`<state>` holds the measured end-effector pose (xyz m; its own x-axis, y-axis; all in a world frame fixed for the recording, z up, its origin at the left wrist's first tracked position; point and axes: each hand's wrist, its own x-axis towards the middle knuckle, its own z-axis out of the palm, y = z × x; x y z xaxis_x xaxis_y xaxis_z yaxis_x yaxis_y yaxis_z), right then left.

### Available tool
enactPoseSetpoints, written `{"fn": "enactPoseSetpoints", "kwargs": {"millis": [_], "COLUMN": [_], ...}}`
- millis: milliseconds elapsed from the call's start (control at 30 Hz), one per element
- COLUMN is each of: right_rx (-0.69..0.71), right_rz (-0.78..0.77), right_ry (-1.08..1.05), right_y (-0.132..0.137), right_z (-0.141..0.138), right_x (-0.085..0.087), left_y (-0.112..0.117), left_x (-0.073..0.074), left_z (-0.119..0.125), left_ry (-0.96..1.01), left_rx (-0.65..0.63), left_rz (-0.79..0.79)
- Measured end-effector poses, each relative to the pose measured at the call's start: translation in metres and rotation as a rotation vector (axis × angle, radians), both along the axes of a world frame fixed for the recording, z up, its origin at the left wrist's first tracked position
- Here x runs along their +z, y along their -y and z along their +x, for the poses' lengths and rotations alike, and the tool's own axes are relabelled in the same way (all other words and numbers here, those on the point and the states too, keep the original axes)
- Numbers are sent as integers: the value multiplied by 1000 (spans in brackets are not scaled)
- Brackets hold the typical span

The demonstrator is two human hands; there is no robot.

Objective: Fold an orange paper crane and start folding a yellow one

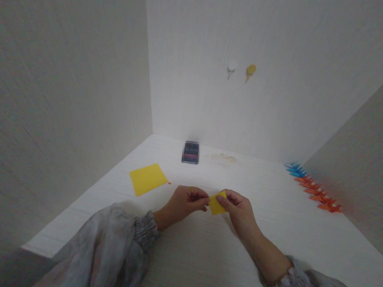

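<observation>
Both my hands meet over the middle of the white table [200, 254], pinching a small folded yellow paper [217, 204] between them. My left hand [185, 203], with a ring on one finger, grips the paper's left edge with closed fingers. My right hand [239, 210] holds its right side, thumb on top. The paper is lifted slightly above the tabletop.
A flat yellow paper sheet [148, 178] lies to the left. A small dark box [191, 152] stands near the back wall. A row of folded blue [294, 169] and orange [319, 195] paper figures lines the right wall. Two round hooks [241, 69] sit on the back wall.
</observation>
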<state>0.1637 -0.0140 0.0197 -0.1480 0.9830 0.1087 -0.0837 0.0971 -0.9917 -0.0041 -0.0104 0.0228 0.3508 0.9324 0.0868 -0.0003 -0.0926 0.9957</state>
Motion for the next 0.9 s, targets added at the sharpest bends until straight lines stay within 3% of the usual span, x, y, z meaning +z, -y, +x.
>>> {"fn": "enactPoseSetpoints", "kwargs": {"millis": [900], "right_rx": [-8], "right_rz": [96], "right_ry": [3], "right_y": [4], "right_z": [0], "right_x": [7], "left_y": [0], "left_x": [3], "left_z": [-1], "left_ry": [-29], "left_rx": [33], "left_rz": [53]}}
